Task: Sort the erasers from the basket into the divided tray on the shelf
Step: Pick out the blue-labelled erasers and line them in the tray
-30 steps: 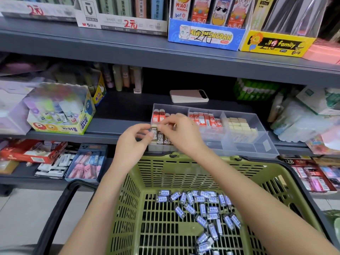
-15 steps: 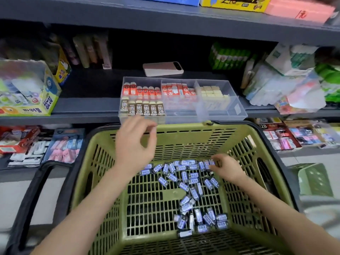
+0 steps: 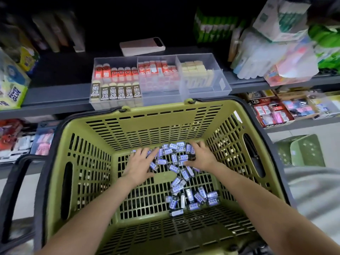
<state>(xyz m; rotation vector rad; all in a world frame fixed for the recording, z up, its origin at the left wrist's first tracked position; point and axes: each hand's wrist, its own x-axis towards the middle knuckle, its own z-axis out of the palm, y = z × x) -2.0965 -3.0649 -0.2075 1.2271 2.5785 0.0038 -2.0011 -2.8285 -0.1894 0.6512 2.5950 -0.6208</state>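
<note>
A green basket [image 3: 161, 122] sits below the shelf, with several blue-labelled erasers [image 3: 193, 196] scattered on its floor. My left hand [image 3: 139, 166] lies flat with spread fingers on the erasers at the left of the pile. At the pile's far end, my right hand [image 3: 201, 157] curls down over the erasers and pinches a dark one between thumb and fingers. The clear divided tray [image 3: 223, 89] stands on the shelf just behind the basket. It holds red-sleeved and 2B erasers [image 3: 116, 92] on the left, red ones in the middle and cream ones on the right.
A pink phone-like device [image 3: 142, 46] lies on the shelf behind the tray. A glue box [image 3: 11, 89] stands at the left and packaged goods [image 3: 276, 52] at the right. The basket's black handle [image 3: 11, 181] hangs at the left. A green stool [image 3: 301, 151] stands on the floor.
Both hands left the tray and dropped into the basket, the right first, then the left. The view tilted down toward the basket.
</note>
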